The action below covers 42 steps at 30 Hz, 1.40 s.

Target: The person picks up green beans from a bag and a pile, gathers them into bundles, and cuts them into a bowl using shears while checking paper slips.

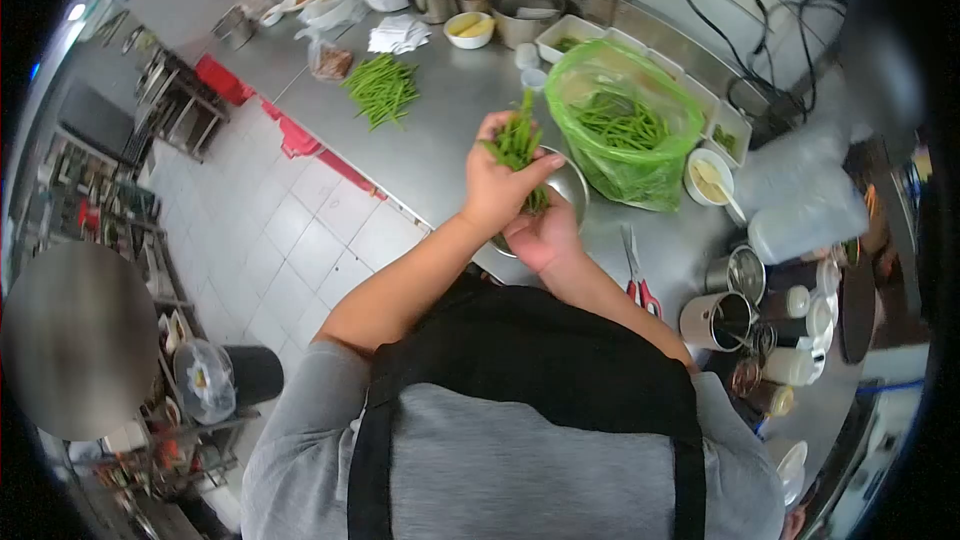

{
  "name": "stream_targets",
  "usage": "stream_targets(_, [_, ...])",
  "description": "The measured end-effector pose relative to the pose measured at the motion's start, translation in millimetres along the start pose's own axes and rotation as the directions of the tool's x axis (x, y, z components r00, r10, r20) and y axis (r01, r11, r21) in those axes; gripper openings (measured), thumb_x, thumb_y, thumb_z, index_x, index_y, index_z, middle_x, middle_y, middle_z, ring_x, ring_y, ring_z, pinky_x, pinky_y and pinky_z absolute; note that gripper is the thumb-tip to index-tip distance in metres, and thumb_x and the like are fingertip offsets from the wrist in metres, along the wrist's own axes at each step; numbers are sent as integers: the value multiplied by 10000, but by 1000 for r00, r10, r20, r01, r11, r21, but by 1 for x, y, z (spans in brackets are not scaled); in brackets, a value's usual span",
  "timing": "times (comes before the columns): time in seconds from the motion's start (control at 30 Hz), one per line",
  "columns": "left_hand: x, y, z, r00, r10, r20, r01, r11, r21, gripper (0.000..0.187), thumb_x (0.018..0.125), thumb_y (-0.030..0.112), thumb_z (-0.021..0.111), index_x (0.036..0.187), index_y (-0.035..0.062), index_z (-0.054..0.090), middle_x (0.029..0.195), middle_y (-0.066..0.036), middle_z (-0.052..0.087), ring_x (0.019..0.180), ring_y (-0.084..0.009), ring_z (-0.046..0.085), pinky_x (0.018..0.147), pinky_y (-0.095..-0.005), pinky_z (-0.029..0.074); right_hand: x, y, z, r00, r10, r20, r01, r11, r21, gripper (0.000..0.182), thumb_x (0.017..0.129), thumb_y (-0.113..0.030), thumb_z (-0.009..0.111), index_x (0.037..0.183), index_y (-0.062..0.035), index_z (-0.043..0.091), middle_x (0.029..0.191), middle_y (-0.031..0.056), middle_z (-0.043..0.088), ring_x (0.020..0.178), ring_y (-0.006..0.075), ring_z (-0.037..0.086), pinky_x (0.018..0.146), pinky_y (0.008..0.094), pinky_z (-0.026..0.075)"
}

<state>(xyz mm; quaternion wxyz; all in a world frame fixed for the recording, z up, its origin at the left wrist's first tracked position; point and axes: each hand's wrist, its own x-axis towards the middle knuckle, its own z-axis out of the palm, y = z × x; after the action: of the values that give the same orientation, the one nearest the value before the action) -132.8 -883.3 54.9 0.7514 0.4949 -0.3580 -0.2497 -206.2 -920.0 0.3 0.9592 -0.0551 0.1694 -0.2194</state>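
Note:
A bunch of green beans (517, 143) is gripped in my left hand (492, 185), its tips sticking up past the fingers. Just below, my right hand (548, 237) curls round the lower part of the same bunch; some of its fingers are hidden. Both hands are over a round metal bowl (572, 188), partly covered by them. To the right stands an open green plastic bag (640, 175) with more green beans inside. A loose pile of green beans (380, 92) lies on the steel counter to the left. Scissors with red handles (640, 285) lie right of my right forearm.
Along the back of the steel counter (310, 105) are a bowl of yellow pieces (469, 30), a metal pot (525, 15) and white trays (733, 130). A white bowl with a spoon (708, 178), a metal cup (715, 322) and several jars (790, 365) stand on the right.

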Motion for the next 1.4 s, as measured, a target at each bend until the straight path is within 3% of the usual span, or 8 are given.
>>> stream_targets(0.23, [-36, -24, 2, 932, -362, 23, 362, 932, 7, 354, 729, 30, 714, 1019, 43, 512, 891, -21, 564, 791, -118, 559, 676, -252, 482, -24, -5, 14, 976, -22, -218, 47, 993, 110, 369, 916, -346, 381, 1137, -96, 539, 1152, 92, 555, 1058, 283, 519, 968, 413, 379])
stream_targets(0.37, [-40, -16, 2, 972, -216, 90, 209, 974, 84, 458, 738, -56, 651, 1131, 32, 433, 995, -59, 529, 908, -148, 530, 798, -300, 466, -9, -1, -19, 998, -59, 5, 56, 966, 251, 387, 938, -378, 362, 925, -69, 594, 1093, 98, 588, 1065, 276, 515, 950, 433, 391])
stream_targets(0.57, [-24, -23, -8, 972, -131, 195, 136, 991, -14, 572, 696, -69, 690, 1143, 73, 363, 1040, -51, 496, 906, -133, 519, 804, -288, 450, -12, 3, -2, 982, -131, -138, 149, 980, 129, 341, 923, -328, 405, 1054, -83, 602, 1114, 94, 582, 1067, 223, 523, 973, 397, 365])
stream_targets(0.77, [-2, -24, -28, 939, -172, 296, 175, 984, 15, 551, 736, -41, 669, 1169, 51, 341, 1020, -65, 505, 900, -144, 517, 819, -296, 440, 28, 29, -21, 969, -198, 146, 143, 936, 322, 353, 924, -332, 408, 1072, -72, 596, 1122, 90, 579, 1065, 213, 522, 969, 379, 368])
stream_targets(1.0, [37, -40, -66, 853, -48, 519, 15, 998, 68, 536, 759, 7, 669, 1191, 33, 354, 1047, -82, 483, 945, -159, 498, 826, -296, 424, 57, 44, 11, 913, -402, -65, 397, 846, 355, 368, 936, -315, 404, 1122, -36, 557, 1189, 73, 533, 1101, 214, 488, 984, 337, 351])
stream_targets(1.1, [46, -40, -76, 826, 7, 563, -18, 1000, 14, 525, 760, 3, 664, 1179, 45, 350, 1097, -88, 458, 971, -164, 483, 846, -303, 412, 80, 55, 10, 791, -577, 205, 517, 809, 280, 319, 925, -277, 454, 1113, -43, 560, 1180, 64, 538, 1096, 195, 493, 959, 344, 383])
stream_targets(1.2, [70, -41, -98, 789, -163, 592, 256, 964, -75, 521, 758, -33, 644, 1166, 61, 334, 1177, -99, 430, 1024, -181, 462, 887, -321, 392, 70, 68, 47, 807, -534, -252, 575, 809, 125, 292, 943, -222, 384, 1118, -85, 573, 1118, 75, 581, 1044, 208, 538, 925, 358, 428])
stream_targets(1.4, [80, -34, -118, 811, -56, 583, 65, 998, 6, 506, 756, -56, 645, 1149, 42, 341, 1132, -99, 450, 929, -165, 487, 831, -301, 417, 95, 93, 55, 847, -506, -162, 530, 824, 199, 295, 942, -277, 397, 1075, -83, 575, 1102, 63, 586, 1059, 184, 519, 947, 350, 402])
